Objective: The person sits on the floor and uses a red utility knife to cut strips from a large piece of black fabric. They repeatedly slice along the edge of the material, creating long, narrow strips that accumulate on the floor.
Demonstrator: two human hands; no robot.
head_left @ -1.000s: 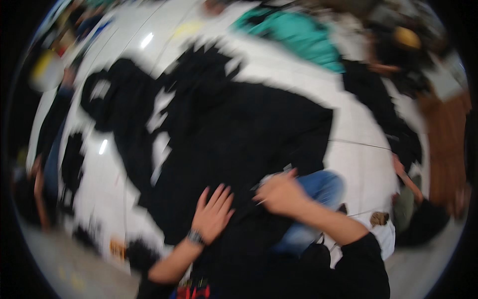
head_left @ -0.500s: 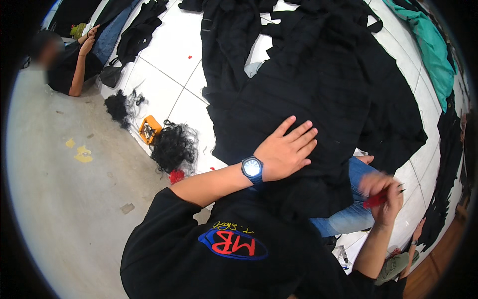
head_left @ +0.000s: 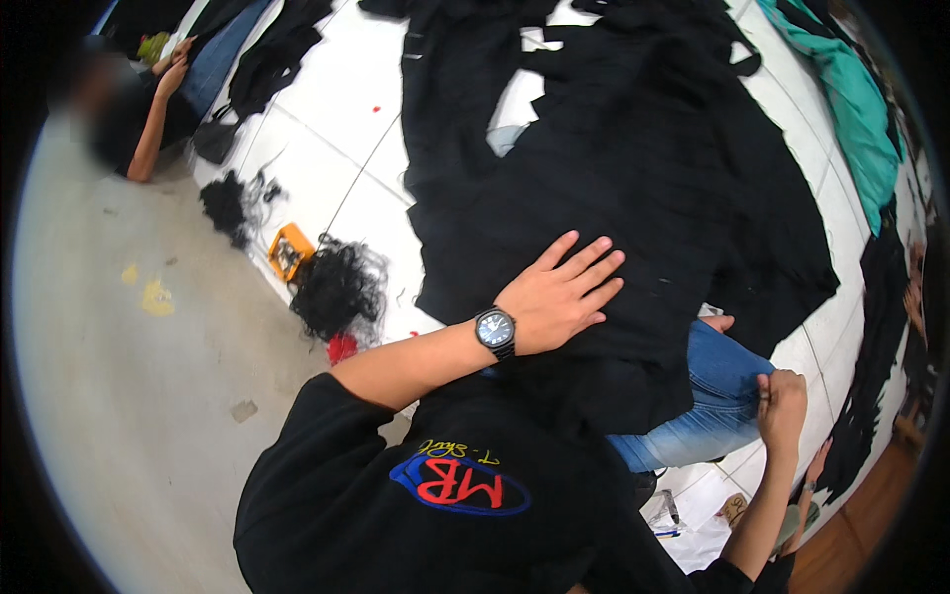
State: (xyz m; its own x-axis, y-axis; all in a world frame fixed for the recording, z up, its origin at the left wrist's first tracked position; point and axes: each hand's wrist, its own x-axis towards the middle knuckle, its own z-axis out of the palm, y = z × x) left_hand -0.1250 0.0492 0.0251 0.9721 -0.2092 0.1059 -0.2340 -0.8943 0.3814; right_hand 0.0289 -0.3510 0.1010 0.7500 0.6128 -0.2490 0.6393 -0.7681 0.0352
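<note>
A large black cloth spreads over the white tiles and across my lap, with cut-out gaps toward its far end. My left hand, a watch on its wrist, lies flat on the near part of this cloth, fingers spread. Close by the bent knee of my blue jeans, my right hand is closed. Whatever it may hold is hidden by the fingers.
Clumps of black thread lie at left beside an orange tray of small items and red scraps. Another person sits far left. Teal cloth lies at right. Paper and pens lie near my right forearm.
My right hand was blurred with a red thing showing in it; now it is still and lower by the knee, and the red thing is out of sight. My left hand stays flat.
</note>
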